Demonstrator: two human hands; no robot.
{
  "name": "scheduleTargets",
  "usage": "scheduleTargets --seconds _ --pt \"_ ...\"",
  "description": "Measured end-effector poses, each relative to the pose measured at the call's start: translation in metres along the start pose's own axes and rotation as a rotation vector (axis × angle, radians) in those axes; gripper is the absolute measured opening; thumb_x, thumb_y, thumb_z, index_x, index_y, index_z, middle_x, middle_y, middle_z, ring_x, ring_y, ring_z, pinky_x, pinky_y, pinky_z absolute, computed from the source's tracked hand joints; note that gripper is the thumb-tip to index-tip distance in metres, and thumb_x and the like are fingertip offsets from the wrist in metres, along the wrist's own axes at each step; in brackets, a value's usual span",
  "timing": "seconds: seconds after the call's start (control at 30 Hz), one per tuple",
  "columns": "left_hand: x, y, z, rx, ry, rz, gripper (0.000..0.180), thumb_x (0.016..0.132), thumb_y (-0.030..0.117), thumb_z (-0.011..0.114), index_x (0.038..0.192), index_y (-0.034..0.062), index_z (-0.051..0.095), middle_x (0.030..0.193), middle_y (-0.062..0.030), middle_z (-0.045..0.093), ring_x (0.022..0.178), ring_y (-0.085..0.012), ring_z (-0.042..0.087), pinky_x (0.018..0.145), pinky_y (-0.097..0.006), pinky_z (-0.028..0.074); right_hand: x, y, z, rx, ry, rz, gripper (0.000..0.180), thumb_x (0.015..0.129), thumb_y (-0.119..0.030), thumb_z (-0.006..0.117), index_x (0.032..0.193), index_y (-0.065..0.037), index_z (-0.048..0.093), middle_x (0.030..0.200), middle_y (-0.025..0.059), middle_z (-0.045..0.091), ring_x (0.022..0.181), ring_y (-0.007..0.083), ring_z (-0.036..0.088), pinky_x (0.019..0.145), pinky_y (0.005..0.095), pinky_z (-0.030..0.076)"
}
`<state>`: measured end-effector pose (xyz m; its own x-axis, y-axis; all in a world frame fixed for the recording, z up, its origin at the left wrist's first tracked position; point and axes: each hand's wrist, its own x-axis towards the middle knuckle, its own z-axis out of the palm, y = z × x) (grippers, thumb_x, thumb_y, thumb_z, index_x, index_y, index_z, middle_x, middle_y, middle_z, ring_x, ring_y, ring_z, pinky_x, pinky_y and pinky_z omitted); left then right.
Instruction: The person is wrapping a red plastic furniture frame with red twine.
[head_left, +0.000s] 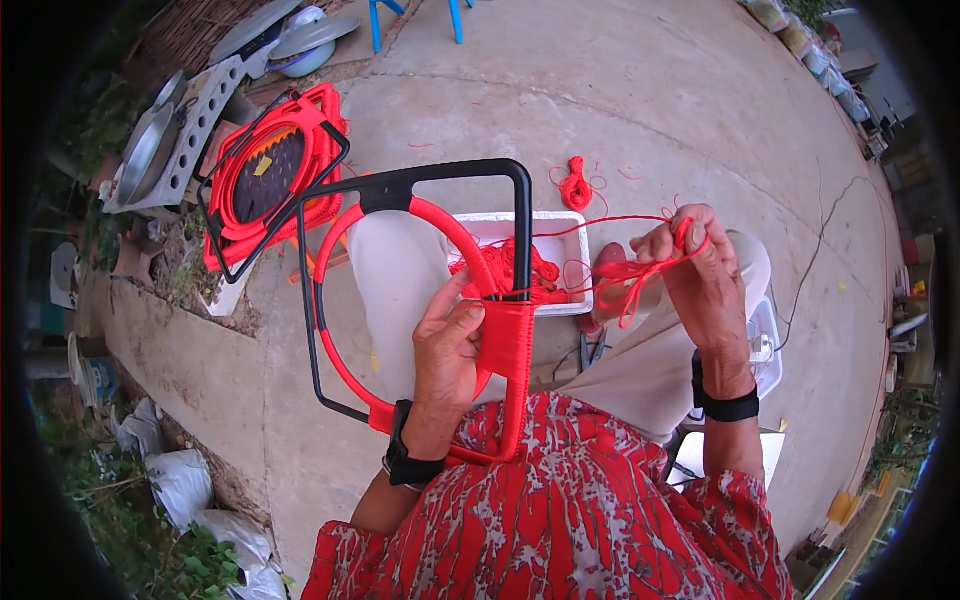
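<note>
A black square frame point(455, 170) with a ring inside it leans across my lap. Red cord wraps much of the ring point(464, 232) and the frame's near right corner. My left hand point(447, 345) grips the frame at the wide red wrapped band point(507, 338), thumb on its edge. Out to the right, my right hand point(700, 262) is closed on a looped bundle of red cord point(640, 272). Strands run from this bundle to the frame's right side. Beneath lies a white tray point(578, 222) with tangled red cord point(535, 272) in it, partly hidden by the frame.
A small hank of red cord point(575, 186) rests on the concrete beyond the tray. More red-wrapped frames point(272, 170) are stacked at the far left. Pliers point(594, 350) lie between my legs. Beside my right leg stands a clear plastic container point(765, 345). Blue stool legs point(376, 25) stand farther off.
</note>
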<state>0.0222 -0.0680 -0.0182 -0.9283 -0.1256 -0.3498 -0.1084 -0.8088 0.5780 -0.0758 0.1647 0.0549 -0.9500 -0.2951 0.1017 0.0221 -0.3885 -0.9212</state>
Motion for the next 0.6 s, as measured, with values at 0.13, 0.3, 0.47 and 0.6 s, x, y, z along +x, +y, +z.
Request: scheduleTargets --seconds 0.13,0.3,0.47,0.6 --pt "0.002 -0.002 -0.002 0.015 -0.003 -0.028 0.04 0.091 0.0 0.052 0.13 -0.0045 0.045 0.11 -0.0123 0.061 0.09 -0.015 0.063 0.081 -0.03 0.054 -0.008 -0.011 -0.015 -0.209 0.025 -0.03 0.011 0.095 -0.013 0.053 0.101 -0.004 0.052 0.076 0.0012 0.053 0.064 0.0093 0.05 0.061 0.0242 0.043" --pt "0.0 -0.001 -0.003 0.014 0.003 -0.009 0.038 0.091 0.0 0.052 0.129 -0.0055 0.046 0.111 -0.0122 0.061 0.092 -0.0158 0.063 0.082 -0.031 0.054 -0.017 -0.066 -0.039 -0.646 0.114 0.199 0.026 0.083 -0.006 0.067 0.104 -0.005 0.052 0.073 -0.0054 0.05 0.057 -0.0004 0.038 0.051 0.0173 0.032" --pt "0.0 0.003 0.004 0.046 0.02 -0.016 0.037 0.091 0.001 0.052 0.127 -0.0069 0.048 0.106 -0.013 0.063 0.091 -0.0165 0.063 0.081 -0.031 0.054 -0.026 -0.071 -0.109 -1.384 0.326 0.049 0.026 0.078 0.0 0.062 0.102 -0.008 0.056 0.067 -0.0052 0.046 0.06 0.0051 0.04 0.054 0.0217 0.035" --pt "-0.002 0.001 -0.005 0.051 -0.004 -0.011 0.033 0.091 0.002 0.054 0.123 -0.0077 0.051 0.101 -0.0135 0.064 0.088 -0.0181 0.064 0.08 -0.031 0.054 -0.024 -0.056 -0.076 -1.272 0.422 -0.031 0.015 0.084 -0.003 0.058 0.099 -0.004 0.06 0.071 0.0016 0.056 0.063 0.0088 0.048 0.059 0.025 0.042"
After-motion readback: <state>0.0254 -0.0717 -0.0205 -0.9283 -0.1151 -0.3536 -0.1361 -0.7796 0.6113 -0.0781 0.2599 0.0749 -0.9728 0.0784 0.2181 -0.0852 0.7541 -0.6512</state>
